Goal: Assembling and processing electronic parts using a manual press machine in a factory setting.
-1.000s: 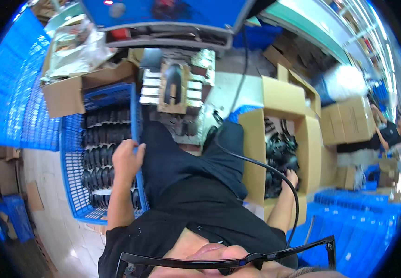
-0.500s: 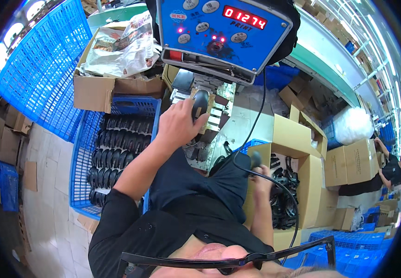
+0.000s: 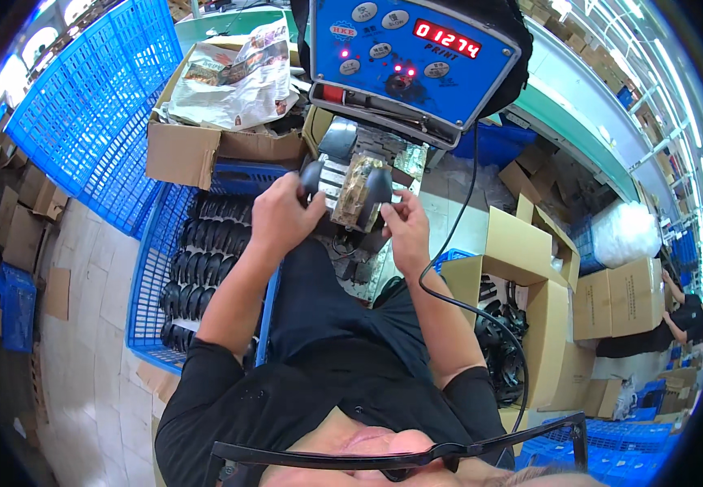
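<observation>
Between finger and thumb my left hand [image 3: 280,217] holds a black curved plastic piece [image 3: 311,177], just left of the machine's fixture. My right hand [image 3: 408,231] is closed at the lower right edge of another black curved plastic piece [image 3: 379,186], which rests against the worn, yellowish fixture block [image 3: 353,203]. Behind the block sits a dark grey rounded part [image 3: 338,138] of the machine. Above all this hangs the machine's blue control panel [image 3: 400,49], with lit red digits and small lamps.
At the left, a blue crate [image 3: 136,325] holds rows of black curved pieces, and a carton [image 3: 181,158] with crumpled paper stands behind it. An open carton [image 3: 546,341] of black parts is at my right. A black cable [image 3: 465,207] loops past my right forearm. Another person handles cartons [image 3: 619,300] farther right.
My left hand has drawn its black piece off the fixture to the left. My right hand has come up from beside the right carton, bringing another black piece to the fixture.
</observation>
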### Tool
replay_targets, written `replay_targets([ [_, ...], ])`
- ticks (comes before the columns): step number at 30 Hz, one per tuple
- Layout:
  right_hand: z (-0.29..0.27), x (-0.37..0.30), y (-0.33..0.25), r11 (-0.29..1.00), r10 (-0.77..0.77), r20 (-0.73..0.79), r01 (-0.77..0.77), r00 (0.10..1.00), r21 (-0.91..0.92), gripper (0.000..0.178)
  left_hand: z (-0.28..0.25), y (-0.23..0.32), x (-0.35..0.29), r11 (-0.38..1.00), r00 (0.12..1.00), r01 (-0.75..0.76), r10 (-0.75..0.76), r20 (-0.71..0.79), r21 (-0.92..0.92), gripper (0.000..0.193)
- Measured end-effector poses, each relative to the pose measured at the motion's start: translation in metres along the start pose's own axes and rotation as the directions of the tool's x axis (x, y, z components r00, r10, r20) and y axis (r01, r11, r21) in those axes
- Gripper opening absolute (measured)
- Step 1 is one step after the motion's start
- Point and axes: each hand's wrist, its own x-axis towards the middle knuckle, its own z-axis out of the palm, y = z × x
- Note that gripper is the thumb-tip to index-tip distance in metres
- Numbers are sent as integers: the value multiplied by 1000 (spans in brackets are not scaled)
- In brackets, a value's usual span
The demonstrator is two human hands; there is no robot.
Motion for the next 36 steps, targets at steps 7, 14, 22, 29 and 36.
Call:
replay_targets([
  [7, 20, 61, 35, 950, -141, -46, 122, 989, -288, 44, -58, -77, -93, 948, 944, 290, -306, 124, 129, 40],
  [14, 15, 36, 16, 954, -75, 44, 84, 996, -287, 52, -115, -176, -185, 701, 707, 506, -671, 223, 502, 45],
  [22, -65, -21, 78, 929, 3, -43, -18, 999, -370, 48, -171, -226, -289, 484, 465, 437, -843, 270, 758, 40],
  [29, -207, -66, 90, 917, 35, -305, -152, 952, -369, 45, -180, -269, -322, 377, 414, 376, -886, 210, 846, 32],
  [36, -327, -133, 105, 819, 162, -640, -464, 751, -337, 50, -168, -287, -340, 392, 391, 380, -889, 238, 838, 31],
])
